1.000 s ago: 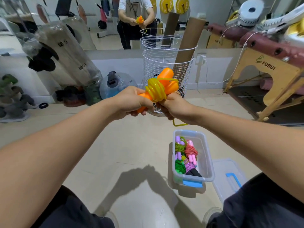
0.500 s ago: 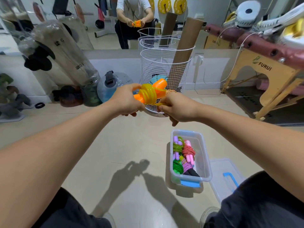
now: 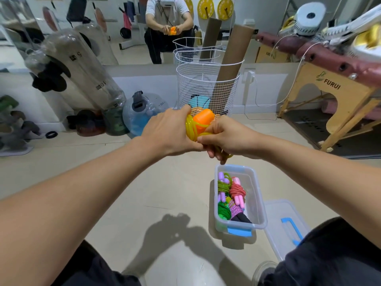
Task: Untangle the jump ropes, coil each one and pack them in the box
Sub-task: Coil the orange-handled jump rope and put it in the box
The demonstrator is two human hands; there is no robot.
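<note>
Together we hold the coiled jump rope (image 3: pixel 199 125) up between our hands: our left hand (image 3: pixel 169 133) wraps its side, our right hand (image 3: pixel 224 139) pinches the cord beneath. Below our right hand, the box (image 3: pixel 256 195) sits on the floor with other ropes (image 3: pixel 229 195) inside.

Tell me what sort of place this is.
Probably a home gym or fitness studio: a wall mirror runs along the floor edge, yellow weight plates hang behind, and a folding massage table stands at right.
</note>
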